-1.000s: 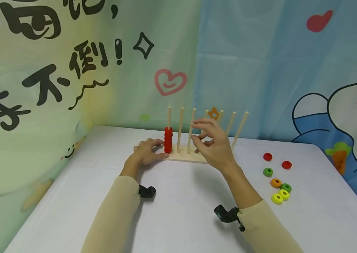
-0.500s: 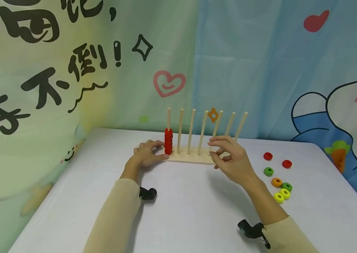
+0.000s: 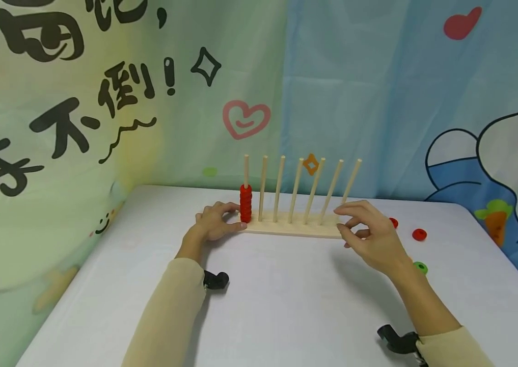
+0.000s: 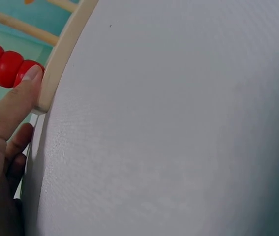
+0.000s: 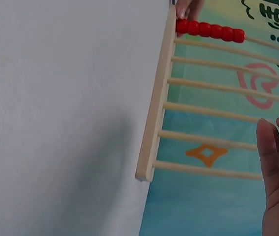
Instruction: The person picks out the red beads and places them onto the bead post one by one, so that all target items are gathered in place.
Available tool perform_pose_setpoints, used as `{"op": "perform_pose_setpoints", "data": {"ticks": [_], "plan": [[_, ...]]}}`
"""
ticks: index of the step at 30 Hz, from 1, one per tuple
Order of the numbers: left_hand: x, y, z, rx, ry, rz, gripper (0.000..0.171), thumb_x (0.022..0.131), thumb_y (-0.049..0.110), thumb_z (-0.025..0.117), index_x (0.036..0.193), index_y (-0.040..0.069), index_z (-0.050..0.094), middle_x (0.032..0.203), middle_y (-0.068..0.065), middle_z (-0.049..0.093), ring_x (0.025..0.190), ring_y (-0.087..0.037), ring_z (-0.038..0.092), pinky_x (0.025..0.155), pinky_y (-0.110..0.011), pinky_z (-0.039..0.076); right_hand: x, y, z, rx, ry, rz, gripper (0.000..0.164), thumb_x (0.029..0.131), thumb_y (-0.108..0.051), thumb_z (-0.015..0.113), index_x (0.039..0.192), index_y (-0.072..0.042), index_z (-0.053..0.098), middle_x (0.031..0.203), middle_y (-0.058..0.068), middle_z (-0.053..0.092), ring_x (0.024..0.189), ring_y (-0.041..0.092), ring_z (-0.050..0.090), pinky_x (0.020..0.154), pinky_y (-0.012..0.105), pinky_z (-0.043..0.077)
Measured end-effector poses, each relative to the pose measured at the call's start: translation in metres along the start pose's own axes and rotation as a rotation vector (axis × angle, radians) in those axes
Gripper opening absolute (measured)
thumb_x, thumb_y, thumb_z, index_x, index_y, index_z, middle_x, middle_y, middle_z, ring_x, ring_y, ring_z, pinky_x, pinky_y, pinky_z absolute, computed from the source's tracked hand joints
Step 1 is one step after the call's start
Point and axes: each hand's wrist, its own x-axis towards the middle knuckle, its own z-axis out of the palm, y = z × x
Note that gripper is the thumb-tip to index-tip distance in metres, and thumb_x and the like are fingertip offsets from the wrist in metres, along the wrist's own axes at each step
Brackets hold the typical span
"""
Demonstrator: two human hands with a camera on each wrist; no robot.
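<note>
A wooden peg rack stands on the table with a row of upright pegs. Several red beads are stacked on its leftmost peg; the other pegs are bare. At the rack's left end my left hand grips the base, thumb against its front beside the lowest bead and fingers reaching behind. My right hand hovers by the rack's right end, holding nothing. Its fingers are loosely bent, with thumb and fingertips apart in the head view.
To the right lie loose beads: a red bead, another red bead partly behind my right hand, and a green bead by the wrist. A printed cloth hangs behind the white table.
My right hand has moved right along the rack from its middle pegs to beyond its right end, now covering most of the loose beads. The left hand stays on the base.
</note>
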Motion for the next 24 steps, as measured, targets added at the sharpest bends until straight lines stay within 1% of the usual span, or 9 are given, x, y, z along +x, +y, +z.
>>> {"op": "perform_pose_setpoints", "data": {"ticks": [2,5,8,11,14,17,21,24], "plan": [[0.001,0.001,0.000,0.000,-0.001,-0.002,0.063,0.083,0.060,0.069,0.139,0.036,0.054,0.143,-0.001,0.048,0.126,-0.034,0.039,0.098,-0.053,0.025,0.000,-0.004,-0.006,-0.007,0.010,0.013,0.046,0.077,0.020,0.070,0.117,-0.005,0.067,0.112,0.006,0.062,0.068,0.011,0.064,0.052,0.022,0.053],[0.002,0.002,0.000,0.002,0.000,0.000,0.063,0.083,0.061,0.069,0.139,0.036,0.054,0.143,-0.001,0.048,0.127,-0.034,0.039,0.098,-0.053,0.026,-0.001,-0.012,-0.013,-0.030,0.016,0.007,0.045,0.076,0.022,0.069,0.115,0.001,0.065,0.108,0.009,0.061,0.065,0.016,0.064,0.050,0.022,0.052],[0.004,0.003,0.001,0.008,0.000,0.008,0.063,0.083,0.061,0.068,0.138,0.037,0.054,0.142,-0.001,0.048,0.126,-0.033,0.039,0.098,-0.052,0.026,-0.003,-0.015,-0.018,-0.066,0.002,0.013,0.044,0.075,0.023,0.069,0.114,0.003,0.065,0.107,0.009,0.061,0.063,0.019,0.064,0.050,0.021,0.052],[0.004,0.003,0.002,0.007,-0.006,0.012,0.063,0.083,0.062,0.068,0.139,0.037,0.053,0.142,-0.002,0.048,0.127,-0.034,0.038,0.098,-0.053,0.026,-0.007,-0.006,-0.022,-0.116,-0.010,0.018,0.046,0.075,0.021,0.071,0.116,0.000,0.065,0.109,0.008,0.062,0.064,0.016,0.064,0.052,0.019,0.052],[0.001,0.003,0.002,0.007,-0.008,0.002,0.063,0.083,0.061,0.068,0.139,0.037,0.053,0.142,-0.002,0.048,0.127,-0.034,0.038,0.098,-0.053,0.026,-0.010,0.010,-0.027,-0.148,-0.020,0.014,0.050,0.075,0.019,0.074,0.118,-0.005,0.066,0.112,0.005,0.062,0.066,0.010,0.064,0.053,0.017,0.051],[-0.002,0.001,0.000,-0.002,-0.007,-0.013,0.062,0.084,0.059,0.069,0.139,0.036,0.053,0.141,-0.002,0.049,0.127,-0.033,0.038,0.097,-0.052,0.026,-0.010,0.024,-0.034,-0.176,-0.032,0.017,0.051,0.076,0.015,0.075,0.120,-0.008,0.066,0.113,0.001,0.062,0.068,0.007,0.064,0.054,0.016,0.051],[-0.005,-0.001,-0.001,-0.016,-0.005,-0.006,0.061,0.084,0.058,0.069,0.139,0.035,0.054,0.140,-0.002,0.049,0.126,-0.033,0.038,0.095,-0.052,0.026,-0.013,0.033,-0.046,-0.227,-0.041,0.036,0.048,0.078,0.012,0.075,0.120,-0.010,0.066,0.111,-0.005,0.060,0.070,0.005,0.062,0.060,0.014,0.051],[-0.002,0.001,0.000,-0.018,-0.003,0.013,0.062,0.084,0.059,0.069,0.139,0.036,0.054,0.140,-0.001,0.050,0.126,-0.032,0.039,0.095,-0.051,0.027,-0.017,0.036,-0.059,-0.275,-0.028,0.043,0.047,0.077,0.013,0.074,0.117,-0.010,0.068,0.106,-0.005,0.061,0.072,0.002,0.059,0.063,0.011,0.049]]}}
